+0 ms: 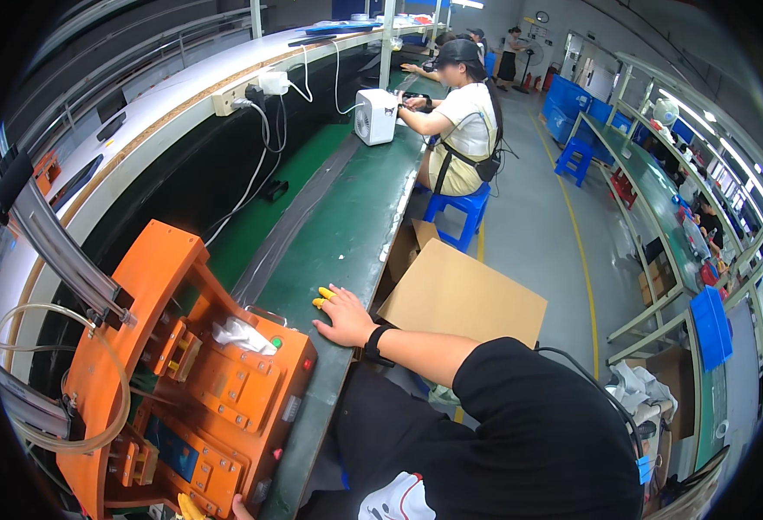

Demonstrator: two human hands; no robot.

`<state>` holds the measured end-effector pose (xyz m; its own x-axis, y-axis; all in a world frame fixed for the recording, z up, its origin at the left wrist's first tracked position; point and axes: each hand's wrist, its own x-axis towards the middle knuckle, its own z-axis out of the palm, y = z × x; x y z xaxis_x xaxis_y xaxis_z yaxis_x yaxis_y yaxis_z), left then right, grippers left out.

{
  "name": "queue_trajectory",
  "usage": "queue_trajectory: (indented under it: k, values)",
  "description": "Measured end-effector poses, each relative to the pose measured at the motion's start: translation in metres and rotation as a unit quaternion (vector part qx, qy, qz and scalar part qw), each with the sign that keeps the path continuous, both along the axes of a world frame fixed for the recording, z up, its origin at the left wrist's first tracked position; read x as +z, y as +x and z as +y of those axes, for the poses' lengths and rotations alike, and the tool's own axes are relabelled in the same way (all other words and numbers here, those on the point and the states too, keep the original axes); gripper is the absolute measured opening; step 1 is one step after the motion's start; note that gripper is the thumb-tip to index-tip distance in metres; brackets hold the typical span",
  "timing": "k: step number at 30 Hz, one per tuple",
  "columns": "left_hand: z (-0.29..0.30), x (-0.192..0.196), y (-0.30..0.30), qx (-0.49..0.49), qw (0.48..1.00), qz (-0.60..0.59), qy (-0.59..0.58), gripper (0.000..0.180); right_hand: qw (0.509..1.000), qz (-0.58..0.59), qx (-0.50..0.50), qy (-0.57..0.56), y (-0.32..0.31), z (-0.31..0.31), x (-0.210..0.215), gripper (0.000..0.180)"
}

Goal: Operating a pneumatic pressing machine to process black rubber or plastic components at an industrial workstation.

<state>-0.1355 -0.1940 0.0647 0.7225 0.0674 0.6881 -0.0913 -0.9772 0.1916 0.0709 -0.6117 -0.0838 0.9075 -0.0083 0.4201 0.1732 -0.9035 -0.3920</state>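
My right hand [347, 317] lies palm down on the edge of the green bench [312, 277], fingers stretched out and holding nothing. Yellow finger cots cover two of its fingertips, and a black band circles the wrist. At the lower edge of the picture, only the yellow-covered fingertips and thumb of my left hand [192, 508] show, by the near end of an orange press fixture [160, 260]. Its grip is cut off by the frame. On the fixture's near station lies a dark, flat, glossy panel [173, 452]. A crumpled white piece [243, 334] rests on the far station.
Metal cylinders [61, 238] and clear tubing [121, 407] stand at the fixture's left. A cardboard box [464, 299] is right of the bench. Farther along are a white fan-like unit [375, 117] and a seated co-worker [468, 121] on a blue stool [459, 212]. Cables hang from a power strip [225, 102].
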Motion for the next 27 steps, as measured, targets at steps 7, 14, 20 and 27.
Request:
queue_trajectory:
  k: [7,14,20,27]
  values:
    - [0.001,-0.008,0.000,-0.005,0.999,-0.017,-0.027,0.096,1.000,0.025,0.004,0.001,0.001,0.000,0.002,0.050]
    - [0.000,-0.007,0.001,-0.010,0.999,-0.006,-0.037,0.096,0.999,0.032,0.005,0.004,0.000,-0.002,0.001,0.050]
    - [0.001,-0.007,0.001,-0.016,0.999,-0.004,-0.041,0.096,1.000,0.014,0.009,0.011,0.002,0.000,-0.002,0.050]
    - [0.000,-0.015,0.004,-0.019,0.997,-0.015,-0.073,0.095,1.000,0.011,0.005,0.009,0.001,-0.003,-0.002,0.050]
